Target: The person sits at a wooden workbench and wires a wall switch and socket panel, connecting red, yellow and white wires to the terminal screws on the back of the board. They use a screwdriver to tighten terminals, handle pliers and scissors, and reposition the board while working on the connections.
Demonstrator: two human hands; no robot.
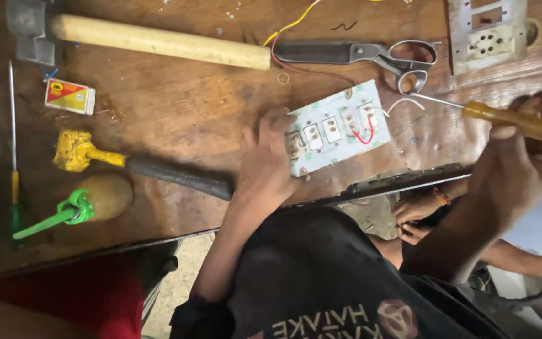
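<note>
our left hand (265,166) pinned the white rectangular switch plate (337,127); our right hand (528,157) gripped the yellow-handled screwdriver (509,119), wiring in hand; its tip apparently needed seating on a terminal.

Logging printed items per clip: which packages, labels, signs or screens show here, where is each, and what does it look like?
Small box: upper left of the wooden table, below the hammer handle; flat rectangle, red and yellow face with a white edge.
Printed dark shirt: bottom centre, below the table edge; pale lettering and a round emblem.
No signs or screens in view.
</note>
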